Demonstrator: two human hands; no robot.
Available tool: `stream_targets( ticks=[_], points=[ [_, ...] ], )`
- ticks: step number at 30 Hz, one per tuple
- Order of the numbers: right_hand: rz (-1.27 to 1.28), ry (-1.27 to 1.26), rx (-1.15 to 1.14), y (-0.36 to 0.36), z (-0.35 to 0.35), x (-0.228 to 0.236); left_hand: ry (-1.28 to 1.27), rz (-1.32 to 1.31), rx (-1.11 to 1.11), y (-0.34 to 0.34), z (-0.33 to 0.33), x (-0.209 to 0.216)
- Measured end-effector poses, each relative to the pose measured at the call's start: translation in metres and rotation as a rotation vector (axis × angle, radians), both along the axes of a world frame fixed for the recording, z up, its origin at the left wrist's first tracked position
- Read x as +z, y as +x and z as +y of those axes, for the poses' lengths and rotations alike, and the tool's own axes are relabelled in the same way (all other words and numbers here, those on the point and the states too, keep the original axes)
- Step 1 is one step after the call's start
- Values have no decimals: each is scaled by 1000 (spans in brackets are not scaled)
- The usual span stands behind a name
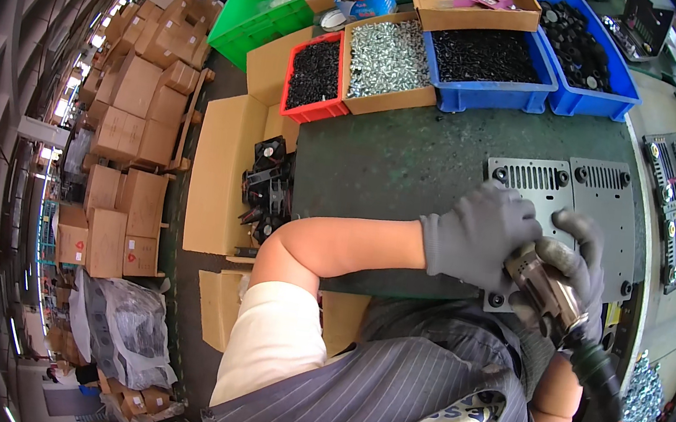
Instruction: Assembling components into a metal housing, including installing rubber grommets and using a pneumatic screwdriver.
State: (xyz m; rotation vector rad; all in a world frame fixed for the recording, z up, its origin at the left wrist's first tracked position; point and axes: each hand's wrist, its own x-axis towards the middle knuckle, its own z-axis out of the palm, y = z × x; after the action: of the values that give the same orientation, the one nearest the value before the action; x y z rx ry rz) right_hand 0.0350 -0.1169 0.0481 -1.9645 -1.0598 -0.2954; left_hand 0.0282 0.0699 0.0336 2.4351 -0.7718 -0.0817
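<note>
Head: right hand (571, 273) around screwdriver (551, 296)

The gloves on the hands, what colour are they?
Grey. Both gloves, left hand and right hand, show clearly in the head view.

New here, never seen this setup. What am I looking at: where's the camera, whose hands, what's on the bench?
There is no robot: a person works with two hands in grey gloves. The single picture comes from a fisheye camera on their head looking down, so straight edges bend near the rim. The left hand and right hand both grip a powered screwdriver with a black hose and red line trailing off. It is held over a grey metal plate with vent slots, lying on a dark green bench. Along the far edge stand bins: a red bin of black screws, a cardboard box of silver screws and two blue bins of black parts. Cardboard boxes are stacked on the floor to the left.
</note>
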Motion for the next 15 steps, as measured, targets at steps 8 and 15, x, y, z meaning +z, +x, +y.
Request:
stream_targets(
  ticks=[8, 15],
  points=[
    [1320, 170, 300, 5, -23, -14, 239, -479, 92, 1, 22, 6],
    [1697, 157, 286, 0, 10, -41, 433, -530, 114, 0, 29, -17]
  ],
)
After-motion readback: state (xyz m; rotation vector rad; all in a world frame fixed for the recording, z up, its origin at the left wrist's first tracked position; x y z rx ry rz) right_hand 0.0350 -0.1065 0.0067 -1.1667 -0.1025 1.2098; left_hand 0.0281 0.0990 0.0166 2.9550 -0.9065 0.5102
